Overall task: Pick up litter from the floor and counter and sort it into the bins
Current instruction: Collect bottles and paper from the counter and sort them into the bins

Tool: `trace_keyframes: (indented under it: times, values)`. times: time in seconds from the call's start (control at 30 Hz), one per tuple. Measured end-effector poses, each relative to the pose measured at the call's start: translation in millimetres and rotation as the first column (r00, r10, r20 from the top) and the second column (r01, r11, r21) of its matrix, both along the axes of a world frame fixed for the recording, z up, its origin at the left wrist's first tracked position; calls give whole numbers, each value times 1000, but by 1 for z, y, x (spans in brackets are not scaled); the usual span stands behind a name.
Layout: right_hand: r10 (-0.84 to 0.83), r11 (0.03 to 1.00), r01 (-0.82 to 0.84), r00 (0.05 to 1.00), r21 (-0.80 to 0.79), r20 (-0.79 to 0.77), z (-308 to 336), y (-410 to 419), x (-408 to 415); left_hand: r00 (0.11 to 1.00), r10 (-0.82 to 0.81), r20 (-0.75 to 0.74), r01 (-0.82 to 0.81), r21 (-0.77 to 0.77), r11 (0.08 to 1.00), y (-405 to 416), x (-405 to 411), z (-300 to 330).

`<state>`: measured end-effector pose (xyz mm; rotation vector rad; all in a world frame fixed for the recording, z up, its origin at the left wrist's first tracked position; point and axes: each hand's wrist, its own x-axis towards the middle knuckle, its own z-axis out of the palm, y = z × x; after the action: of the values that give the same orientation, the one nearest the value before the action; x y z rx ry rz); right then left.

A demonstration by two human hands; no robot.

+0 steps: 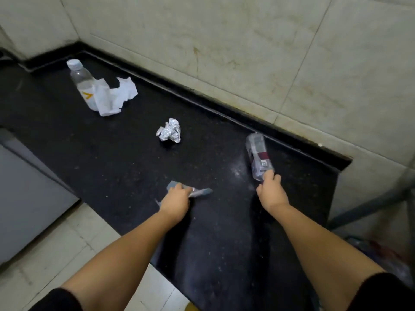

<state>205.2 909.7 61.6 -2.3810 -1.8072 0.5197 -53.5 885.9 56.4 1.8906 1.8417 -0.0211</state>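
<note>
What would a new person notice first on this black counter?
Most likely the two hands at the near edge: the right hand grips a clear plastic bottle by its end, and the left hand closes on a grey wrapper. Next, a ball of foil lies alone mid-counter, and farther left a capped bottle touches crumpled white paper.

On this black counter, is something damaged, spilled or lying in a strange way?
Litter is scattered on the black stone counter: a crumpled silver foil ball, torn white paper leaning against an upright clear plastic bottle. No spill is visible.
</note>
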Motion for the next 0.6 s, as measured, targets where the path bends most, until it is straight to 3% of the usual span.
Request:
trace_keyframes:
  times: [0.1, 0.17, 0.4, 0.5, 0.6]
  values:
    - [62, 997, -59, 996, 45, -70, 13, 12, -12, 990, 113, 89, -124, 130, 984, 9, -10, 24]
    - [142, 987, -140, 990, 74, -26, 21, 20, -27, 971, 210, 118, -231, 214, 949, 29, -20, 45]
    - [209, 963, -191, 975, 190, -79, 32, 61, -75, 952, 269, 148, -307, 453, 837, 144, -55, 74]
    - [142, 971, -116, 984, 207, -112, 24, 83, -91, 932, 306, 194, -361, 438, 823, 196, -65, 57]
    - [98, 981, -75, 987, 176, -128, 14, 101, -105, 952, 248, 180, -296, 331, 896, 230, -75, 25]
